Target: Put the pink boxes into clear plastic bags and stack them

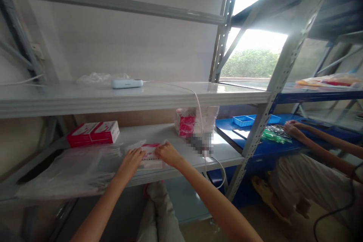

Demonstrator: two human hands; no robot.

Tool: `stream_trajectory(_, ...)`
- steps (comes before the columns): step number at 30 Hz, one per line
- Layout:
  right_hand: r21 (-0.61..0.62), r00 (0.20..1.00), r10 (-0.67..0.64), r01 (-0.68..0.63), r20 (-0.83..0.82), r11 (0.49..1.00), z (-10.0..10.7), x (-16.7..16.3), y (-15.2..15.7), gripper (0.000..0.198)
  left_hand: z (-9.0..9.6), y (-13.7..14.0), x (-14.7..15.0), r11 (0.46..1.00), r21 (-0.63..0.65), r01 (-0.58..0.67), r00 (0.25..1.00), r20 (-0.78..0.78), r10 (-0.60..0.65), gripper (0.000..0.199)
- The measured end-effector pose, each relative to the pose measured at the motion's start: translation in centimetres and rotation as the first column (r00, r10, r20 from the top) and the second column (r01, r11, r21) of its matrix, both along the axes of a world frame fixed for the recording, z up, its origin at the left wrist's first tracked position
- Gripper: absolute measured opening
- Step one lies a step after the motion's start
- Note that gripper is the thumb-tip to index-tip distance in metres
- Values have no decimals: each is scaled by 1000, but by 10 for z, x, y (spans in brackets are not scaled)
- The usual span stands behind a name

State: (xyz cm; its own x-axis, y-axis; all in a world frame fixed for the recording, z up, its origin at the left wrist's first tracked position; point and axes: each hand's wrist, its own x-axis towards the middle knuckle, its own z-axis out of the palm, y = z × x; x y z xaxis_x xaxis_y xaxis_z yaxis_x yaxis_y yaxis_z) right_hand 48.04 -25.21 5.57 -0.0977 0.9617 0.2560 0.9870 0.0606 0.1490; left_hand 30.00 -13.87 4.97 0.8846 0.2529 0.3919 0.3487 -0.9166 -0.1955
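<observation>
A flat red-and-white printed packet (151, 152) lies on the grey lower shelf in front of me, with clear plastic around it. My left hand (135, 157) has its fingers curled on the packet's left edge, where a flap of clear film sticks up. At the right top corner, my right hand (168, 154) pinches the packet with its fingers bent. Whether the packet is fully inside the plastic is too blurred to tell. Left of my hands spreads a pile of clear plastic bags (76, 168).
Bundled red-and-white boxes (93, 133) sit at the back left. A clear bag with red boxes (187, 124) stands at the back right, near a white cable (198, 107). A pale blue device (127, 83) rests on the upper shelf. Another person's hands (292, 127) work at the blue bench.
</observation>
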Motion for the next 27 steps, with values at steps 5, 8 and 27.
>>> stream_trajectory(5, 42, 996, -90, 92, -28, 995, -8, -7, -16, 36, -9, -21, -28, 996, 25, 80, 997, 0, -80, 39)
stream_trajectory(8, 70, 995, 33, -40, 92, 997, -1, -16, -21, 19, -14, -38, -34, 995, -18, 103, 993, -49, -103, 34)
stream_trajectory(27, 69, 935, 229, -257, 272, 964, -37, -15, -32, 23, -64, -56, -29, 953, -260, -155, 987, 0, 160, 33)
